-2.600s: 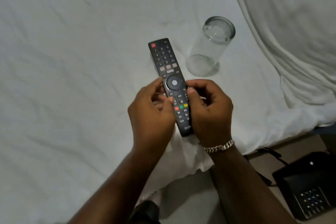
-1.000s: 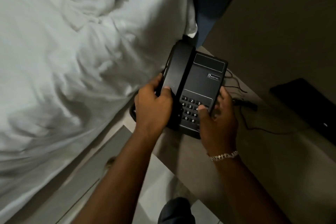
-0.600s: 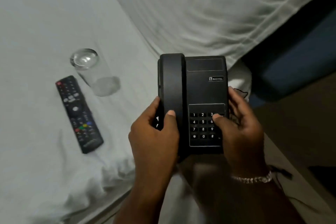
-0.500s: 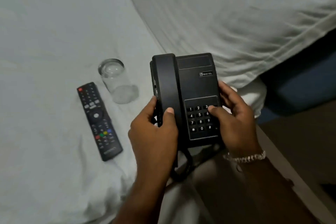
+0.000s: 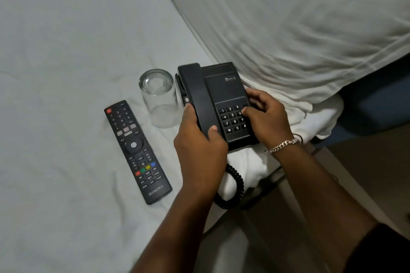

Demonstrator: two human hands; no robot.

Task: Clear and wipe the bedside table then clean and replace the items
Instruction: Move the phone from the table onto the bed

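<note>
A black desk telephone (image 5: 224, 91) rests on the white bed sheet (image 5: 55, 51) near the bed's edge. My left hand (image 5: 199, 146) grips its handset side, and my right hand (image 5: 266, 117) holds its right edge, thumb on the keypad. Its coiled cord (image 5: 233, 186) hangs over the bed's edge below. Just left of the phone stands a clear drinking glass (image 5: 158, 97), upside down. Further left a black TV remote (image 5: 136, 150) lies face up on the sheet.
A white pillow or duvet (image 5: 288, 17) bulges at the upper right, right behind the phone. A blue surface (image 5: 377, 99) shows at the right edge. Pale floor (image 5: 255, 239) lies below the bed's edge.
Both hands lifted the telephone from the low surface by the bed, carried it left over the bed and lowered it onto the sheet beside the glass. Before that, the remote was laid on the bed.
</note>
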